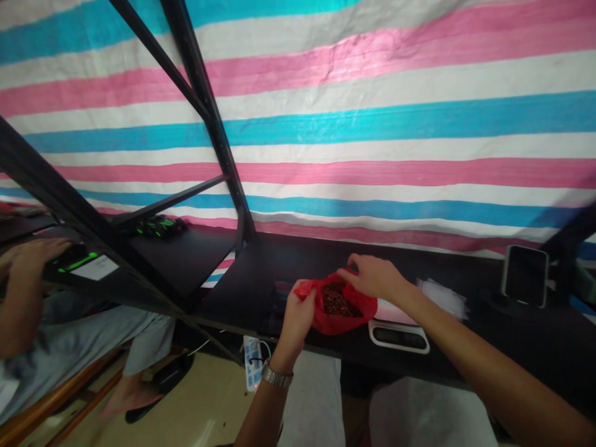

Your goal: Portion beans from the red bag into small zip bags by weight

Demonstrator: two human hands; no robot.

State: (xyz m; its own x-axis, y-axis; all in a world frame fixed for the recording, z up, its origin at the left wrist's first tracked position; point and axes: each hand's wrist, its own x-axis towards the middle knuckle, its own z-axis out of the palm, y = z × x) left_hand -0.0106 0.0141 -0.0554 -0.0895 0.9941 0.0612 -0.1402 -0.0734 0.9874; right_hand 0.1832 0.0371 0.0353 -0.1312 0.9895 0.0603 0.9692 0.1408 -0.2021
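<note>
A red plastic bag [342, 323] rests near the front edge of the black table, its mouth spread wide. Inside lie many small dark brown grains [339, 300], too small to name for sure. My left hand [300, 310] pinches the bag's left rim between thumb and fingers. On the far right side of the rim, my right hand [370, 275] grips the plastic with its fingers curled. Just right of the bag, and partly behind it, sits a white device with a dark display panel [399, 337], which looks like a kitchen scale.
Clear plastic bags [442, 298] lie beyond my right forearm. A phone-like device [525, 275] stands upright at the right. Black frame posts [223, 149] rise at left, before a striped sheet. Another person's hand [40, 254] is at the neighbouring table. A power strip [252, 363] hangs below.
</note>
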